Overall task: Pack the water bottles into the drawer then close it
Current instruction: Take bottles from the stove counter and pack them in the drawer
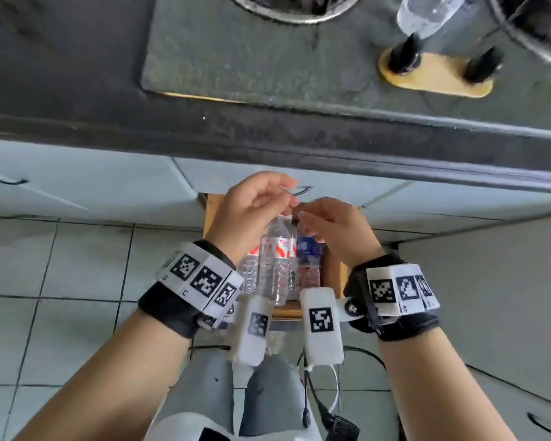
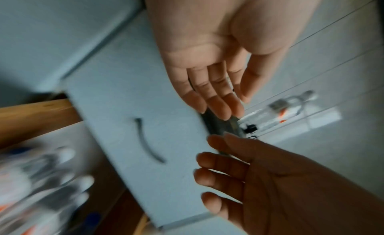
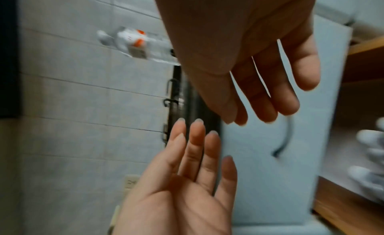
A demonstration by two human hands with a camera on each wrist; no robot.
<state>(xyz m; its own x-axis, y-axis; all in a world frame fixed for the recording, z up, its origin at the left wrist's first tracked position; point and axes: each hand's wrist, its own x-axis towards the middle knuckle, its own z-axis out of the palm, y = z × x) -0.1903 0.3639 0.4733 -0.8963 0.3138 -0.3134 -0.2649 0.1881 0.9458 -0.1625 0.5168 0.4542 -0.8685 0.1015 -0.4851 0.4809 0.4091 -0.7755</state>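
A wooden drawer stands pulled out under the dark counter. Several water bottles lie in it side by side: a red-and-white labelled one, a blue labelled one and a clear one partly under my left wrist. My left hand and right hand hover just above the bottle caps, fingers relaxed, holding nothing. Both wrist views show the two palms facing each other, with my left hand and my right hand empty. Another bottle lies on the counter at the far right, also in the wrist views.
A pale cabinet front with a curved dark handle sits right behind the hands. On the counter are a yellow board with black posts and a round metal rim. My knees are close below the drawer; tiled floor lies to the left.
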